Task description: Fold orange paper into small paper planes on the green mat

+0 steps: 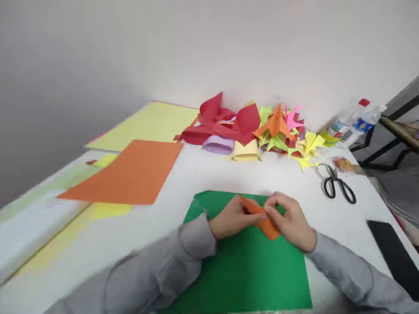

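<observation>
A small folded piece of orange paper (269,227) is held between my two hands, above a green sheet (258,274) lying on the table. My left hand (234,218) pinches its left side, thumb on top. At its upper right edge, my right hand (291,222) grips with thumb and fingertips. The paper's lower tip hangs below my fingers. Parts of its folds are hidden behind both hands.
A large orange sheet (131,174) lies left, near a yellow sheet (147,122). Folded red paper shapes (212,120) and paper stars (276,124) pile along the wall. Black-handled scissors (334,181), a black flat object (393,257) and plastic bottles (358,126) are on the right.
</observation>
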The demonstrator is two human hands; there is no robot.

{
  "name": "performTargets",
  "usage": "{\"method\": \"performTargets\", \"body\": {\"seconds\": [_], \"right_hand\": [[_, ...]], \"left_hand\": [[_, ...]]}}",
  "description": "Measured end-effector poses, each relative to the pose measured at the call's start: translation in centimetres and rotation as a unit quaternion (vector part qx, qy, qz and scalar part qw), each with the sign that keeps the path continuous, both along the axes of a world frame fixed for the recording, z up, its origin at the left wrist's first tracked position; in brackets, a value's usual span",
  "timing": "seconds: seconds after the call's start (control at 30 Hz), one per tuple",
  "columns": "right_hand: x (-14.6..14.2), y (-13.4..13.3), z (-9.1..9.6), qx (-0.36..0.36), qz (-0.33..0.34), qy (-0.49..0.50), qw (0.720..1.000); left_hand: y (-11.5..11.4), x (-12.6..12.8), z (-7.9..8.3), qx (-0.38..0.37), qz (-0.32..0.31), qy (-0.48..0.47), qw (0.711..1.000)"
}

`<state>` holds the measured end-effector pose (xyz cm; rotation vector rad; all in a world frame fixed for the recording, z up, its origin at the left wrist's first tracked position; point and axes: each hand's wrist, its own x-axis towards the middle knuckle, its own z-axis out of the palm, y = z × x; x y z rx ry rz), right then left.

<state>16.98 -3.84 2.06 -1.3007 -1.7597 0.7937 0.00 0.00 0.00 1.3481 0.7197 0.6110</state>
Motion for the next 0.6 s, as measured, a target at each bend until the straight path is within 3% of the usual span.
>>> {"method": "performTargets", "body": {"seconds": [0.17,0.3,0.43,0.6], "right_hand": [[0.0,0.0,0.5,-0.031,0.018,0.036,0.999],[0.5,0.4,0.7,-0.074,-0.008,0.106,0.992],[1.2,0.9,-0.3,-0.091,-0.040,0.179,0.979],[1.2,1.0,-1.1,-0.078,-0.013,0.201,0.976]], "left_hand": [[-0.1,0.1,-0.1,-0.005,0.008,-0.030,0.999],[0.0,-0.1,0.4,0.005,0.034,-0.050,0.998],[0.5,-0.4,0.3,0.048,0.087,-0.052,0.994],[0.8,-0.5,0.0,0.069,0.133,-0.058,0.987]]}}
